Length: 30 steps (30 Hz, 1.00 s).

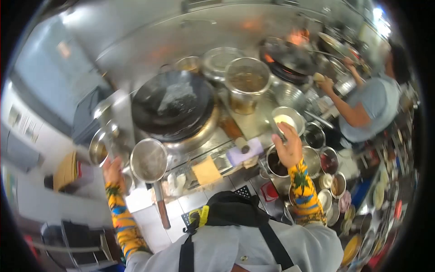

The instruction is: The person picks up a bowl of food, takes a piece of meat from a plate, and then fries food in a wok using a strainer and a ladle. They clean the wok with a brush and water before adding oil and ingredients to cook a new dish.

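Bowl (pixel 297 119) with pale contents sits by the bench's (pixel 260 121) right edge, at your open right hand (pixel 288 147); approach its rim with a level wrist to avoid tipping it. Your hands are wide apart; you cannot tell whether your left hand (pixel 113 172) grips the small pot (pixel 97 149). Near the left edge, the wok (pixel 170 106) looks wet; toward the back edge, the tall pot (pixel 240 100) holds brownish liquid.
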Tool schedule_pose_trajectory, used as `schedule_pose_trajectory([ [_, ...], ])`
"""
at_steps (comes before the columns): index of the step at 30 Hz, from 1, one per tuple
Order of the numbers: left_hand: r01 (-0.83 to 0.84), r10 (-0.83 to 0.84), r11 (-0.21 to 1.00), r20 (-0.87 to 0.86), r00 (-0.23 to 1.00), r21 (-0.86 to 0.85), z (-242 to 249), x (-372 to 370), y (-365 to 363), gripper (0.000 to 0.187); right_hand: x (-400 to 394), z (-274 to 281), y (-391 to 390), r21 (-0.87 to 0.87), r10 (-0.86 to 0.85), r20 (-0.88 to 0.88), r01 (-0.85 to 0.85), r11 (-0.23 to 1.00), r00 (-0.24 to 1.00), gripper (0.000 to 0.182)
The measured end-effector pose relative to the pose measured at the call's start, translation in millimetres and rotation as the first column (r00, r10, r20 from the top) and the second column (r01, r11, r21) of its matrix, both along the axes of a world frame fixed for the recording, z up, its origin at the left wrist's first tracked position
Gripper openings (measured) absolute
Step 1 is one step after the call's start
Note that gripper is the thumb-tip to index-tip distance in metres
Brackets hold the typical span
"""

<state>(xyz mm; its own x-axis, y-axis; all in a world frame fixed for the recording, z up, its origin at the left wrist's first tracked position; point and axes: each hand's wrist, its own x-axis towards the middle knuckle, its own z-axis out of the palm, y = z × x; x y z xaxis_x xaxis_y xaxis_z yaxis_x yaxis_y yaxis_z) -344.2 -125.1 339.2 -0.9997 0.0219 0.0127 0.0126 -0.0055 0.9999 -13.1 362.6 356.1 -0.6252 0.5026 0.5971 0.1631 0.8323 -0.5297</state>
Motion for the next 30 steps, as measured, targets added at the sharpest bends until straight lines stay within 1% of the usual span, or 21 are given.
schedule_pose_trajectory([
  [1,0.06,-0.061,0.994,-0.012,0.998,-0.094,-16.3,-30.7,-40.9,0.016,4.5,-4.0,13.1,-0.064,-0.044,0.011,0.045,0.997,0.999,0.038],
  [2,0.133,-0.139,0.987,-0.065,0.988,-0.095,-25.2,-47.7,-68.2,0.014,7.2,-12.2,25.9,-0.129,-0.079,0.018,0.081,0.988,0.997,0.038],
  [3,0.082,-0.086,0.992,-0.034,0.996,-0.093,-30.1,-53.8,-85.2,0.014,7.6,-30.6,43.1,-0.392,-0.063,0.05,0.078,0.917,0.997,0.041],
  [4,0.026,-0.026,0.995,-0.002,1.0,-0.094,-33.6,-59.6,-101.9,0.015,6.0,-16.6,39.3,-0.629,-0.018,0.068,0.057,0.775,0.997,0.045],
  [6,0.12,-0.121,0.977,0.001,0.993,-0.175,-47.8,-81.3,-136.1,0.014,-4.9,-52.5,61.7,-0.613,-0.024,0.044,0.047,0.789,0.999,0.05],
  [9,0.139,-0.126,0.965,0.072,0.989,-0.225,-66.1,-97.7,-164.9,0.011,-19.6,-35.0,42.7,-0.887,-0.053,0.056,0.074,0.456,0.997,0.054],
  [12,0.088,-0.077,0.99,0.102,0.992,-0.107,-80.9,-102.5,-171.6,0.009,-21.6,-42.2,38.7,-0.923,-0.132,-0.054,0.001,0.386,0.99,0.055],
  [13,0.093,-0.077,0.99,0.143,0.987,-0.11,-68.1,-92.0,-159.0,0.009,-20.9,-59.2,42.3,-0.908,-0.281,-0.055,0.069,0.414,0.958,0.05],
  [14,0.032,-0.02,0.994,0.109,0.994,-0.108,-76.2,-95.0,-161.0,0.013,-17.5,-69.6,48.7,-0.881,-0.295,-0.074,0.077,0.467,0.953,0.049],
  [15,0.064,-0.038,0.963,0.105,0.994,-0.26,-75.5,-99.8,-166.7,0.014,-12.7,-47.9,33.2,-0.88,-0.31,-0.032,0.121,0.459,0.95,0.047],
  [17,0.116,-0.075,0.83,0.096,0.993,-0.545,-75.1,-111.5,-176.1,0.021,7.4,-48.6,22.8,-0.846,-0.327,-0.077,0.111,0.522,0.942,0.047],
  [18,0.064,-0.014,0.747,0.081,0.997,-0.662,-73.8,-112.1,-181.9,0.023,19.6,-50.6,15.4,-0.832,-0.363,-0.039,0.171,0.527,0.931,0.048],
  [20,0.033,-0.013,0.524,0.031,0.999,-0.851,-62.0,-110.6,-171.4,0.026,56.8,-68.8,1.6,-0.781,-0.386,0.005,0.245,0.575,0.922,0.048],
  [22,-0.353,-0.11,0.331,-0.408,0.906,-0.875,-48.2,-78.6,-148.1,0.05,84.4,-76.0,-37.3,-0.778,-0.5,-0.03,0.294,0.556,0.865,0.045],
  [23,-0.348,-0.187,0.303,-0.414,0.891,-0.887,-45.9,-88.3,-145.4,0.054,96.1,-82.1,-49.7,-0.668,-0.476,0.047,0.382,0.639,0.878,0.041],
  [24,-0.177,-0.046,0.858,-0.414,0.909,-0.483,-40.2,-97.1,-116.6,0.05,109.0,-88.0,-61.6,-0.532,-0.471,0.125,0.46,0.711,0.873,0.037],
  [25,0.006,0.032,0.987,-0.229,0.973,0.162,-46.2,-104.5,-91.1,0.046,123.1,-93.8,-73.7,-0.382,-0.485,0.192,0.52,0.764,0.853,0.033],
  [26,-0.089,-0.343,0.824,-0.618,0.708,-0.56,-70.2,-141.5,-90.4,0.042,130.0,-104.3,-88.3,-0.378,-0.537,0.126,0.541,0.751,0.834,0.03],
  [27,0.01,-0.415,0.787,-0.517,0.748,-0.616,-67.5,-155.1,-63.1,0.039,133.6,-104.4,-102.1,-0.444,-0.541,0.092,0.52,0.729,0.836,0.032],
  [29,-0.107,-0.513,0.786,-0.739,0.437,-0.609,-26.3,-94.1,38.8,0.026,141.9,-103.6,-131.4,-0.566,-0.556,0.019,0.468,0.679,0.831,0.038],
  [30,-0.175,-0.521,0.803,-0.813,0.259,-0.57,-4.0,-37.5,79.1,0.022,153.7,-92.3,-151.7,-0.639,-0.572,0.007,0.443,0.628,0.82,0.037],
])
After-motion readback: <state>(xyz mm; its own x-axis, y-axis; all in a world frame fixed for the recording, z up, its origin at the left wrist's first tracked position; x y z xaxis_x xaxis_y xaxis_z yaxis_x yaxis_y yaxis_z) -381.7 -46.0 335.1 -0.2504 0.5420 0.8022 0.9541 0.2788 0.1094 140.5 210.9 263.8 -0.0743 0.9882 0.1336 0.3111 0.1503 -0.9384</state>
